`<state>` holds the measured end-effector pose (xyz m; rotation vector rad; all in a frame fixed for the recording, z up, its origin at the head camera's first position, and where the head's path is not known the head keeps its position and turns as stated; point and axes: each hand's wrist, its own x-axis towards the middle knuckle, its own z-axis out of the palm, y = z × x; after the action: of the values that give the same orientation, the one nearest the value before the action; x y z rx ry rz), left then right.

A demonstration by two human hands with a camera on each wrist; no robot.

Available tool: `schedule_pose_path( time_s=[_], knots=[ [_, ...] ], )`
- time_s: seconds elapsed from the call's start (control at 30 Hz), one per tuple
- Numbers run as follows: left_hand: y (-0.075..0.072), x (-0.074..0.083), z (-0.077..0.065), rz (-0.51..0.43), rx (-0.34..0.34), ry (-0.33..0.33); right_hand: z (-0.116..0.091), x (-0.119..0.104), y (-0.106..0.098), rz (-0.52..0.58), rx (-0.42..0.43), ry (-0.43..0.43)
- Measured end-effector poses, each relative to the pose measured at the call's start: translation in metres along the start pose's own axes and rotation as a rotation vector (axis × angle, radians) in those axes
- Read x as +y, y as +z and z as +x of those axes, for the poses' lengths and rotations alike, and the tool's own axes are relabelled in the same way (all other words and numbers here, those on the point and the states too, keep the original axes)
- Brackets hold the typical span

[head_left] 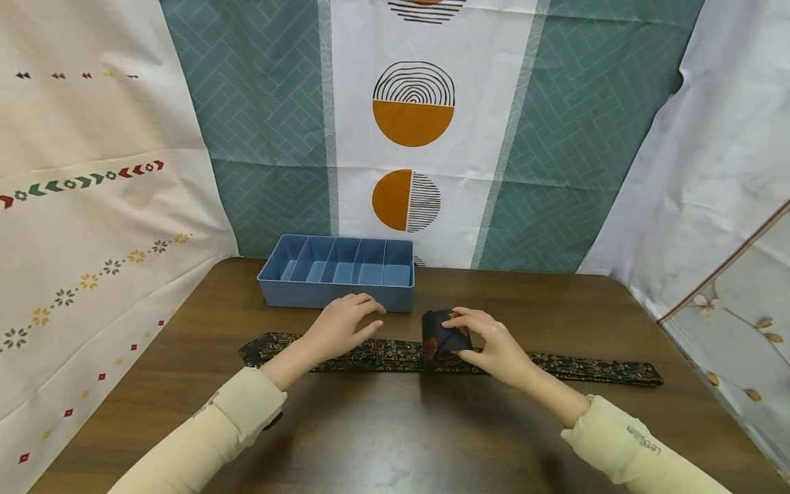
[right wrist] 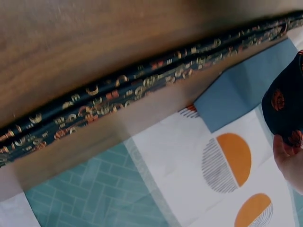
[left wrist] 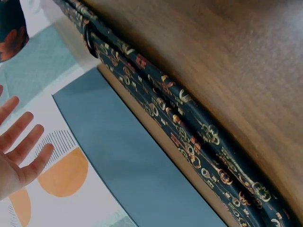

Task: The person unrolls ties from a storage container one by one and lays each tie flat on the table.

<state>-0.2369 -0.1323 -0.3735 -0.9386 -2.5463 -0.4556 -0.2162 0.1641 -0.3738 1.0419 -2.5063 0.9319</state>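
Brown wood worktop (head_left: 382, 446), broad open stretch along its near side. Blue five-compartment box (head_left: 339, 295), near the far edge. Dark key-patterned necktie (head_left: 401, 353), laid lengthwise before the box, right end near the right edge. Left hand (head_left: 347, 322), fingers apart, above the necktie. Right hand (head_left: 496, 343), clamped on dark red-flowered cloth roll (head_left: 438, 331), raised over the necktie.

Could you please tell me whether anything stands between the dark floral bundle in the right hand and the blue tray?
Nothing visible stands between the dark floral bundle in the right hand and the right end of the blue tray, though its front wall would likely need clearing. The left hand is off to the bundle's left.
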Motion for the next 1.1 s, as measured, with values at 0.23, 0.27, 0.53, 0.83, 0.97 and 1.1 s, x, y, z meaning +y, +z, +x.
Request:
schedule_pose_path(
  time_s=[0.23,0.27,0.53,0.83,0.97,1.1],
  knots=[
    [0.001,0.009,-0.008,0.006,-0.015,0.036,-0.012,-0.003,0.011,-0.032,-0.020,-0.019],
    [0.001,0.010,-0.009,0.010,-0.018,0.041,-0.014,-0.003,0.012,-0.039,-0.019,-0.023],
    [0.002,0.017,-0.013,0.000,-0.043,0.055,-0.024,-0.006,0.023,-0.045,-0.092,-0.029],
    [0.011,0.028,-0.017,-0.033,-0.089,0.056,-0.032,-0.009,0.032,-0.048,-0.155,-0.013],
    [0.019,0.033,-0.018,-0.029,-0.096,0.090,-0.034,-0.012,0.031,-0.047,-0.161,0.006],
    [0.025,0.037,-0.020,-0.030,-0.092,0.115,-0.034,-0.015,0.031,-0.053,-0.163,-0.011]
  ],
)
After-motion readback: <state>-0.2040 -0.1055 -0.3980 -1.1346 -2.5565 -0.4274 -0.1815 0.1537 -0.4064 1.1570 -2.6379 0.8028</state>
